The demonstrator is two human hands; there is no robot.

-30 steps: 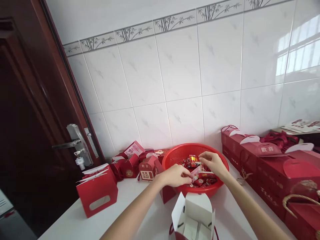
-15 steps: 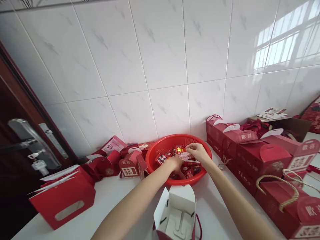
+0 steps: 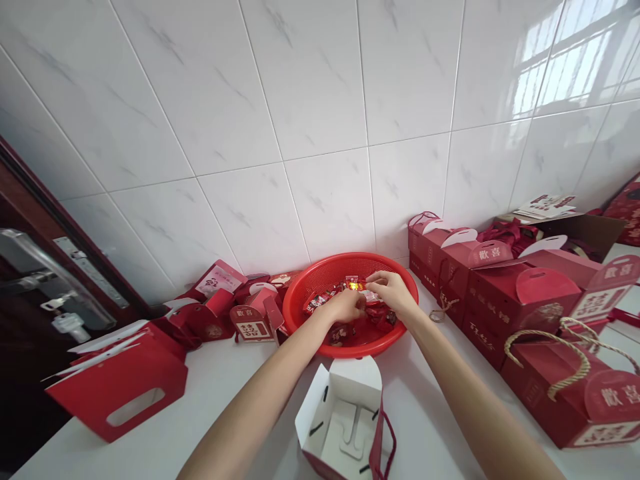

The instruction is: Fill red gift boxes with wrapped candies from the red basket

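A red plastic colander basket holds several small wrapped candies. Over the middle of them, my left hand is closed with its fingers curled downward; what is in its grip is hidden. My right hand reaches in from the right, fingers bent together beside a pale packet, and what they pinch does not show clearly. In front of the basket stands an open gift box, white inside and dark red outside, with a red cord handle at its right side. Nothing but its folded white bottom shows inside.
Red gift boxes are stacked along the right, some with rope handles. Smaller red boxes and a flat-folded red bag-like box are at the left. Behind rises a tiled wall; a door handle with keys is far left.
My left hand has lifted slightly and curled its fingers; a bare patch of basket floor now shows beneath it. The right hand stays nearly in place. The view has shifted slightly.
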